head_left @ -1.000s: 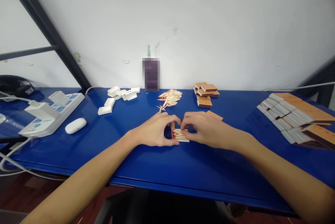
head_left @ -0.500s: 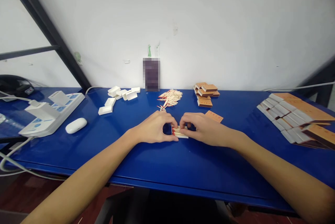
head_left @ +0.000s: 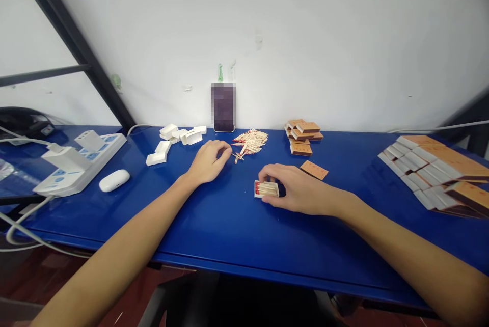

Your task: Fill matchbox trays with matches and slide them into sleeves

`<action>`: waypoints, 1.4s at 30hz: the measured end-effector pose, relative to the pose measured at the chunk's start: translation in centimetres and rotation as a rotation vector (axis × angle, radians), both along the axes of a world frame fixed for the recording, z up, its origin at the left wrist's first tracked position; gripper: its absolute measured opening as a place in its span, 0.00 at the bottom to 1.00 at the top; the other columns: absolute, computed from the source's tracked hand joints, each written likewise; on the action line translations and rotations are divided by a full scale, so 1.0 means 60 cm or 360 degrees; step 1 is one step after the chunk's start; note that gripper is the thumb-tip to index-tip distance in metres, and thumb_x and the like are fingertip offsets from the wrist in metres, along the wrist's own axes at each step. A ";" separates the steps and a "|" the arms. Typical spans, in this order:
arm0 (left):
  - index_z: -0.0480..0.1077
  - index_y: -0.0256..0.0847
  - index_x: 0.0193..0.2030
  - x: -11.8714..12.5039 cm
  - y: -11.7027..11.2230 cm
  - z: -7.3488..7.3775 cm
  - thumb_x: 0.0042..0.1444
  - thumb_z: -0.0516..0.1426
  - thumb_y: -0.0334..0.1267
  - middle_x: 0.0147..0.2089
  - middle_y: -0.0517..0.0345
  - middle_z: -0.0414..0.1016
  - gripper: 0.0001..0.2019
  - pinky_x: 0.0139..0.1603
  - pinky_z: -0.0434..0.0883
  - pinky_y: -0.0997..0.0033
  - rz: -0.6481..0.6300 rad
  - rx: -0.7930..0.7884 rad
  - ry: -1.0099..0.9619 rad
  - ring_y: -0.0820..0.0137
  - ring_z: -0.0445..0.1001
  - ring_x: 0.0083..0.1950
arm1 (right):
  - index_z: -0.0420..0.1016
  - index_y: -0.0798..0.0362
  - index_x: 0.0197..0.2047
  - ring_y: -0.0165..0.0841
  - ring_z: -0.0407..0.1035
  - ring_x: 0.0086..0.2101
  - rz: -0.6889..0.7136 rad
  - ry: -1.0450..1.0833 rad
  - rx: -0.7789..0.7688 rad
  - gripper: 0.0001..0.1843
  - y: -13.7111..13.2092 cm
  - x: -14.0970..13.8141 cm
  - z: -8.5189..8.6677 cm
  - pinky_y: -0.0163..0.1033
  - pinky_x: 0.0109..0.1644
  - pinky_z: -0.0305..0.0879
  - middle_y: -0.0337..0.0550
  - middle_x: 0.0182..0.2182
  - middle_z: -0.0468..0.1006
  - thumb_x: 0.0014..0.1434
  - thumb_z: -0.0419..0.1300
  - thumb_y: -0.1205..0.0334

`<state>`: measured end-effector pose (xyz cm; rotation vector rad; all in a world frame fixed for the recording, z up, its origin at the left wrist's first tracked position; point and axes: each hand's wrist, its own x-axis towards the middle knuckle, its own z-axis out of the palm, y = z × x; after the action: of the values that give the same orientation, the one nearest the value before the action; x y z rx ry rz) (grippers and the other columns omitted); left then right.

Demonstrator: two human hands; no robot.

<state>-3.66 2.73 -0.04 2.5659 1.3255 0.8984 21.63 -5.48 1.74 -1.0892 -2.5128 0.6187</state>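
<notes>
A white matchbox tray (head_left: 266, 196) with red-tipped matches in it lies on the blue table. My right hand (head_left: 294, 187) grips it between thumb and fingers at its right end. Farther back and to the left, my left hand (head_left: 210, 161) reaches toward a heap of loose matches (head_left: 251, 141), its thumb and forefinger tips pinched together. Whether a match is between them is too small to see. A few stray matches (head_left: 238, 157) lie right by those fingertips. An orange matchbox sleeve (head_left: 314, 169) rests flat just behind my right hand.
Several white trays (head_left: 158, 158) lie at the back left. Orange matchbox sleeves (head_left: 301, 148) are piled at the back, and a big stack of matchboxes (head_left: 431, 169) stands on the right. A power strip (head_left: 69, 176), a white case (head_left: 114, 180) and cables occupy the left. A pixelated dark panel (head_left: 223, 108) leans on the wall.
My left hand has left the tray and moved back and left to the loose matches. My right hand stays at the tray, its fingers no longer over the matches. The view has shifted slightly.
</notes>
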 end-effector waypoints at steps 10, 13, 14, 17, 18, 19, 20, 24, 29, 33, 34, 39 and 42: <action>0.71 0.47 0.57 -0.001 -0.002 -0.011 0.64 0.50 0.37 0.56 0.51 0.67 0.17 0.56 0.63 0.54 -0.0038 -0.0041 0.0363 0.60 0.65 0.53 | 0.69 0.47 0.47 0.38 0.69 0.43 0.0140 0.0023 -0.0167 0.18 -0.023 -0.013 0.015 0.43 0.48 0.63 0.41 0.43 0.76 0.56 0.65 0.52; 0.71 0.48 0.57 0.000 -0.002 -0.012 0.64 0.50 0.38 0.56 0.51 0.67 0.17 0.56 0.63 0.52 -0.0029 -0.0075 0.0386 0.59 0.65 0.54 | 0.69 0.48 0.51 0.37 0.69 0.41 0.0021 0.0111 -0.0142 0.19 -0.014 -0.011 0.010 0.42 0.45 0.64 0.43 0.43 0.76 0.61 0.59 0.47; 0.72 0.49 0.56 0.001 -0.002 -0.012 0.65 0.50 0.39 0.56 0.51 0.67 0.17 0.55 0.63 0.53 -0.0033 -0.0088 0.0395 0.59 0.65 0.53 | 0.69 0.48 0.53 0.36 0.69 0.40 -0.0057 0.0155 -0.0126 0.19 -0.008 -0.010 0.006 0.41 0.43 0.65 0.43 0.42 0.76 0.64 0.56 0.47; 0.73 0.48 0.54 0.003 -0.005 -0.008 0.65 0.50 0.39 0.53 0.52 0.70 0.15 0.53 0.63 0.54 -0.0029 -0.0120 0.0409 0.59 0.66 0.52 | 0.68 0.50 0.54 0.33 0.68 0.34 -0.0283 0.0246 -0.0064 0.17 0.019 -0.007 -0.012 0.39 0.38 0.64 0.43 0.38 0.75 0.67 0.52 0.53; 0.74 0.48 0.54 0.004 -0.006 -0.007 0.65 0.50 0.39 0.52 0.52 0.70 0.15 0.52 0.63 0.55 -0.0020 -0.0126 0.0409 0.59 0.66 0.51 | 0.69 0.51 0.54 0.32 0.68 0.32 -0.0333 0.0243 -0.0040 0.16 0.028 -0.008 -0.019 0.39 0.38 0.64 0.42 0.36 0.75 0.66 0.52 0.54; 0.74 0.48 0.53 0.005 -0.008 -0.006 0.65 0.50 0.39 0.51 0.53 0.71 0.14 0.52 0.63 0.56 -0.0014 -0.0131 0.0408 0.60 0.66 0.51 | 0.69 0.52 0.53 0.32 0.67 0.31 -0.0373 0.0233 0.0001 0.15 0.038 -0.010 -0.025 0.39 0.37 0.64 0.41 0.35 0.75 0.66 0.52 0.56; 0.74 0.47 0.52 0.006 -0.009 -0.005 0.65 0.51 0.39 0.51 0.53 0.71 0.14 0.51 0.63 0.56 -0.0010 -0.0134 0.0405 0.60 0.67 0.51 | 0.69 0.52 0.52 0.32 0.67 0.31 -0.0381 0.0207 0.0050 0.15 0.048 -0.013 -0.031 0.39 0.38 0.64 0.41 0.34 0.74 0.65 0.53 0.57; 0.75 0.47 0.50 0.011 -0.011 -0.005 0.65 0.52 0.40 0.51 0.54 0.72 0.12 0.50 0.63 0.57 -0.0012 -0.0150 0.0389 0.60 0.67 0.51 | 0.69 0.51 0.56 0.36 0.68 0.37 -0.0278 0.0008 0.0264 0.17 0.084 -0.035 -0.040 0.41 0.43 0.62 0.43 0.35 0.73 0.64 0.53 0.63; 0.75 0.46 0.49 0.011 -0.009 -0.010 0.64 0.53 0.38 0.49 0.55 0.73 0.12 0.50 0.63 0.58 -0.0049 -0.0162 0.0357 0.61 0.68 0.50 | 0.73 0.53 0.50 0.36 0.68 0.39 -0.0310 -0.0119 0.0322 0.13 0.116 -0.060 -0.037 0.40 0.46 0.60 0.45 0.36 0.74 0.65 0.52 0.67; 0.76 0.46 0.46 0.012 -0.010 -0.010 0.63 0.54 0.37 0.48 0.56 0.74 0.10 0.51 0.63 0.58 -0.0097 -0.0158 0.0330 0.62 0.69 0.50 | 0.72 0.53 0.39 0.33 0.66 0.35 -0.0262 -0.0132 0.0307 0.09 0.118 -0.057 -0.036 0.38 0.41 0.59 0.44 0.35 0.74 0.65 0.51 0.68; 0.76 0.46 0.46 0.013 -0.011 -0.010 0.63 0.54 0.37 0.47 0.56 0.74 0.10 0.52 0.63 0.58 -0.0116 -0.0157 0.0326 0.62 0.69 0.49 | 0.71 0.53 0.38 0.33 0.65 0.35 -0.0239 -0.0126 0.0311 0.08 0.114 -0.053 -0.036 0.38 0.40 0.59 0.44 0.35 0.73 0.65 0.51 0.68; 0.73 0.44 0.51 0.019 -0.018 -0.007 0.63 0.54 0.38 0.45 0.56 0.74 0.12 0.51 0.63 0.58 -0.0172 -0.0161 0.0296 0.63 0.69 0.48 | 0.67 0.52 0.36 0.33 0.64 0.34 -0.0233 -0.0154 0.0309 0.07 0.080 -0.033 -0.039 0.39 0.40 0.59 0.44 0.36 0.70 0.65 0.49 0.67; 0.71 0.44 0.56 0.020 -0.022 -0.006 0.64 0.52 0.40 0.48 0.52 0.71 0.16 0.51 0.64 0.56 -0.0087 -0.0173 0.0343 0.60 0.67 0.50 | 0.66 0.52 0.36 0.33 0.64 0.33 -0.0222 -0.0118 0.0319 0.06 0.066 -0.025 -0.042 0.39 0.39 0.59 0.42 0.35 0.69 0.64 0.50 0.67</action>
<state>-2.43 1.41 -0.42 2.6589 1.3077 0.5365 20.14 -1.53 -0.79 -1.2174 -2.4698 0.2862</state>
